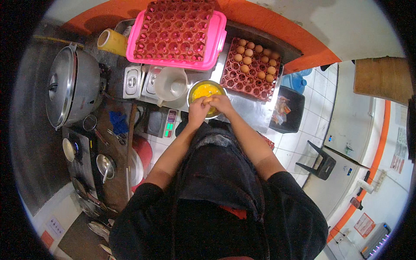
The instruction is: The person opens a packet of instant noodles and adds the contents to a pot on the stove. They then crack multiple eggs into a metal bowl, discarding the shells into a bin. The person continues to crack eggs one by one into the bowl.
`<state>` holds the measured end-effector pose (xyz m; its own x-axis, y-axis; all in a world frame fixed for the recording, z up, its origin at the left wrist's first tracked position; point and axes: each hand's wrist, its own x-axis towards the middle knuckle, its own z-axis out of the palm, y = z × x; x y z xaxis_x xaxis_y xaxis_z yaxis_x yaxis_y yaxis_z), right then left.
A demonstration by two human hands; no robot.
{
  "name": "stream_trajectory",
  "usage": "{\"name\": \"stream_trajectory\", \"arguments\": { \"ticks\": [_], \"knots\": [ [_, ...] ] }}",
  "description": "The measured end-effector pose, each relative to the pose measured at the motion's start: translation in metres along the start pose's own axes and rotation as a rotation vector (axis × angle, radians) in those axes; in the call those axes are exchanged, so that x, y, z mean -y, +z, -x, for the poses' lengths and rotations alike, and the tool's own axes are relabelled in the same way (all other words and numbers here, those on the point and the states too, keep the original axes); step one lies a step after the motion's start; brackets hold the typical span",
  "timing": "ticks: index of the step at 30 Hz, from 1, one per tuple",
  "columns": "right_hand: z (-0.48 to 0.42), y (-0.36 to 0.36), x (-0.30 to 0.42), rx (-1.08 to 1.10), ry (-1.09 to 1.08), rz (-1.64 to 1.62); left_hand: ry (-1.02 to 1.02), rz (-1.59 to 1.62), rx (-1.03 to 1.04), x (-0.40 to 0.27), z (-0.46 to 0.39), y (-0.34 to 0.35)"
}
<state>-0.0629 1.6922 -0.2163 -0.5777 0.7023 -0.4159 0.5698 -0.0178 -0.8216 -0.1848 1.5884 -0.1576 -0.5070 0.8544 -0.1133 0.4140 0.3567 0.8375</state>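
Note:
My left hand (pixel 198 111) and my right hand (pixel 221 103) meet over the near part of a round metal bowl (pixel 191 88). Between their fingers they hold a brown egg (pixel 208 100); whether its shell is cracked cannot be told. Yellow beaten or broken eggs (pixel 204 89) lie in the bowl below. Right of the bowl, a reddish plastic egg tray (pixel 252 84) holds several brown eggs (pixel 247 60) and many bare hollows. A translucent plastic jug (pixel 165 81) stands just left of the bowl.
Behind the bowl, a stack of egg trays (pixel 172 32) rests on a pink plastic crate (pixel 217 39). Lidded steel pans (pixel 132 82) and a large pot (pixel 78 84) are left. A digital scale (pixel 159 123) sits lower left. A black bin (pixel 294 110) stands beyond the steel counter's (pixel 248 114) right end.

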Motion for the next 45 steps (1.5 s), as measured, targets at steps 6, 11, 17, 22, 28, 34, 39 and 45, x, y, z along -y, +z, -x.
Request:
{"name": "stream_trajectory", "arguments": {
  "ticks": [6, 11, 17, 22, 28, 34, 39, 45],
  "knots": [
    [0.001, 0.005, -0.004, -0.007, 0.078, -0.116, -0.024, -0.006, -0.001, 0.005, -0.002, 0.002],
    [0.01, -0.004, 0.008, -0.046, 0.018, 0.045, -0.053, 0.03, 0.067, 0.013, -0.014, -0.007],
    [0.019, -0.017, 0.028, -0.137, -0.084, 0.321, 0.366, -0.148, 0.04, 0.021, -0.03, -0.024],
    [0.022, -0.022, 0.034, -0.178, -0.101, 0.365, 0.462, -0.305, 0.084, 0.014, -0.036, -0.031],
    [0.022, -0.019, 0.032, -0.222, -0.077, 0.384, 0.35, -0.219, -0.034, 0.014, -0.034, -0.025],
    [0.023, -0.025, 0.038, -0.216, -0.032, 0.308, -0.157, 0.293, 0.023, 0.04, -0.035, -0.01],
    [0.007, -0.019, 0.014, -0.153, -0.138, -0.105, -0.477, 0.792, 0.202, 0.032, -0.036, -0.004],
    [0.015, -0.038, 0.02, 0.032, -0.017, -0.406, -0.288, 0.456, 0.331, 0.018, -0.037, 0.006]
  ]
}}
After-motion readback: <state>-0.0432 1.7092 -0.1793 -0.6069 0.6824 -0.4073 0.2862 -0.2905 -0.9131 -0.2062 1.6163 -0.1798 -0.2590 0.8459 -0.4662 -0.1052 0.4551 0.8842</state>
